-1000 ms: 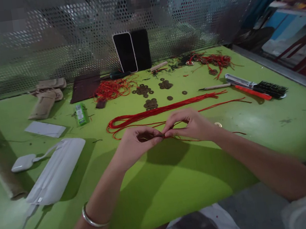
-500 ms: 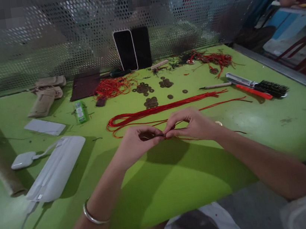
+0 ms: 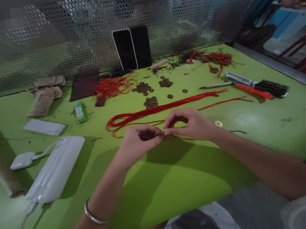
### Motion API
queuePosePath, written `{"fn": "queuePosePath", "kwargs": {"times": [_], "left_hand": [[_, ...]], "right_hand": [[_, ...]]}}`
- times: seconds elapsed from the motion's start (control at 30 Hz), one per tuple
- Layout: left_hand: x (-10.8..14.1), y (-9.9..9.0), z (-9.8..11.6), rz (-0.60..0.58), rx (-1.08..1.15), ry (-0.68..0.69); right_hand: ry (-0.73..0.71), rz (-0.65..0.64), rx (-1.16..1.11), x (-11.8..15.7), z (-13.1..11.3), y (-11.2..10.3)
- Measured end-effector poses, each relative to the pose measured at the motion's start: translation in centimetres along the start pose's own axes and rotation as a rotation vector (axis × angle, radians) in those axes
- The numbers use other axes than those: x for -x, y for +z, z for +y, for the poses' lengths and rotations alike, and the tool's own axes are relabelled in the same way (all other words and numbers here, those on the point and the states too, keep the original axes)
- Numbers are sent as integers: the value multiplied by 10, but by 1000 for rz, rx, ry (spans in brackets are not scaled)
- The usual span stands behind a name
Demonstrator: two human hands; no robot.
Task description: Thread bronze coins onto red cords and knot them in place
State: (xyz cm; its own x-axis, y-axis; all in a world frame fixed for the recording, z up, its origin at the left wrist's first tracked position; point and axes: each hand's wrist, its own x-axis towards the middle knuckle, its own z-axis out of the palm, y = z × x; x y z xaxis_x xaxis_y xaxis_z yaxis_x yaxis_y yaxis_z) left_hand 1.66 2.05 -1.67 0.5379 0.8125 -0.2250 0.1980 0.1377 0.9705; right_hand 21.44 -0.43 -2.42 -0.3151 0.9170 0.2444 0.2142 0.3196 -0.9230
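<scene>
My left hand (image 3: 134, 143) is closed in a pinch, its thumb and fingertips meeting on a thin red cord (image 3: 184, 138). Right beside it, my right hand (image 3: 193, 125) pinches the same cord, with thumb and forefinger almost touching the left fingertips. A small dark bit shows where the fingertips meet; its kind is hidden by the fingers. The cord's loose end trails out under my right wrist. Just beyond both hands lies a looped bundle of red cords (image 3: 152, 111). A brass-coloured holed coin (image 3: 217, 124) lies by my right wrist.
Piles of dark holed coins (image 3: 143, 88) lie behind the bundle. Further back are tangled red thread (image 3: 113, 86) and a phone (image 3: 125, 50) against a perforated metal screen. A hairbrush (image 3: 272, 87) lies right, a white power bank (image 3: 57, 168) left. A person in blue sits far right.
My right fingertips have shifted slightly on the cord, and the brass-coloured coin shows more fully beside my wrist. The left hand keeps its pinch.
</scene>
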Motion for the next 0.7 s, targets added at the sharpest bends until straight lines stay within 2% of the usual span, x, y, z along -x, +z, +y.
{"fn": "queuePosePath", "kwargs": {"times": [0.07,0.17,0.33,0.43,0.57,0.63,0.7], "left_hand": [[0,-1,-1,23,31,15],[0,-5,-1,64,40,16],[-1,-10,0,82,44,-4],[-1,-11,-1,57,47,-12],[-2,-11,-2,21,48,-31],[-1,-10,-1,16,48,-34],[-1,-9,0,18,47,-30]], "right_hand": [[-7,86,-47,-3,3,-5],[-18,302,-115,-9,7,-26],[-131,767,-318,-15,21,-90],[-111,1007,-395,-9,36,-128],[-52,1160,-334,3,59,-162],[-27,1202,-294,6,66,-170],[-28,1242,-161,7,66,-169]]}}
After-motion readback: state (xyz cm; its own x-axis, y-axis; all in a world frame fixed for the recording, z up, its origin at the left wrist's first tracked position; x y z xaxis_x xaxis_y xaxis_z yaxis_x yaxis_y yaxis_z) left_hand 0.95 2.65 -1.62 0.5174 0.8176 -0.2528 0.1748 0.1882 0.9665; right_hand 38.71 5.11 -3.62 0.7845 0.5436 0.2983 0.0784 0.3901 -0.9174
